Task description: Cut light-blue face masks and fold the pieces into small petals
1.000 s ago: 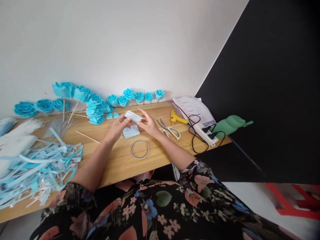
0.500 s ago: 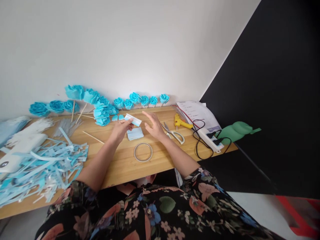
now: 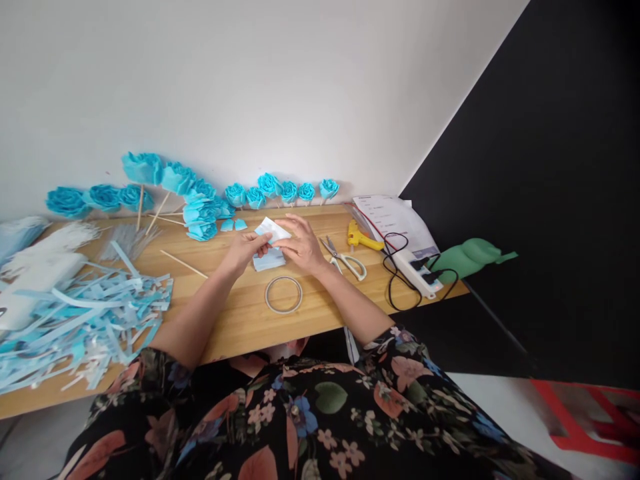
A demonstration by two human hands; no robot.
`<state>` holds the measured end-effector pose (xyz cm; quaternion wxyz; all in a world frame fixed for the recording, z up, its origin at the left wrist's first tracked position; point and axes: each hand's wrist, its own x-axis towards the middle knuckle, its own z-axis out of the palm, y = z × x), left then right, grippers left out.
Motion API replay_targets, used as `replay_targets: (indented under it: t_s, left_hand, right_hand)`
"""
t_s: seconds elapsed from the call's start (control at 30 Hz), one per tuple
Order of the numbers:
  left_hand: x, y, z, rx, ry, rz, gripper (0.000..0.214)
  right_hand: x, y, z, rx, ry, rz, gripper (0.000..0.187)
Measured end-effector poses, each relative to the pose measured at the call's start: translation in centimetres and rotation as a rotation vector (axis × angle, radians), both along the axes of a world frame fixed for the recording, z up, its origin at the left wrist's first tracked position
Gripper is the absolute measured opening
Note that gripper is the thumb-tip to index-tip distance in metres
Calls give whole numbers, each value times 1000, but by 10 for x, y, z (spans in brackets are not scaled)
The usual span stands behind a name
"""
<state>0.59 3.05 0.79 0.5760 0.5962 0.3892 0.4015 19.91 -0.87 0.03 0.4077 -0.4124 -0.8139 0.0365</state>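
Between my two hands is a small pale blue-white sheet (image 3: 271, 229), held above the table. My left hand (image 3: 245, 250) pinches its lower left edge between thumb and fingers. My right hand (image 3: 300, 243) grips the sheet's right side, thumb below and fingers bent over it. Just under the hands lies a stack of pale blue pieces (image 3: 270, 260), partly hidden by them. Closer to me a roll of narrow tape (image 3: 283, 295) rests flat. Scissors (image 3: 349, 259) with white handles lie to the right of my right hand. Two small blue petal pieces (image 3: 234, 225) lie beyond my left hand.
Blue paper flowers (image 3: 200, 212) on sticks line the wall. A heap of blue and white strips (image 3: 95, 320) covers the table's left. At right are a yellow glue gun (image 3: 364, 237), a power strip (image 3: 417, 272) with black cords, printed papers (image 3: 400, 223) and a green object (image 3: 470, 257).
My right hand has come in from the right and closed on the sheet, which is now turned and looks more opened out. The view has shifted slightly.
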Motion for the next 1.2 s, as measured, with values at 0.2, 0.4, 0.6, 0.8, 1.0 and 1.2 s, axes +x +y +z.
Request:
replay_targets:
  t_s: [0.2,0.4,0.6,0.8,1.0,1.2]
  left_hand:
    - [0,1,-2,66,59,35,45]
    - [2,0,0,74,103,36,50]
    - [2,-1,0,80,136,4,47]
    - [2,-1,-2,89,168,5,45]
    - [1,-3,1,107,171,-24,52]
    - [3,-7,3,117,155,-75,46]
  right_hand:
    - [-2,3,-5,16,150,-38,15]
    - [-3,2,-8,-147,319,-42,12]
    - [-6,1,-9,-336,536,-27,21]
    - [-7,2,-11,-423,599,-57,26]
    - [-7,6,-16,-499,713,18,57]
    - [-8,7,-16,-523,807,39,47]
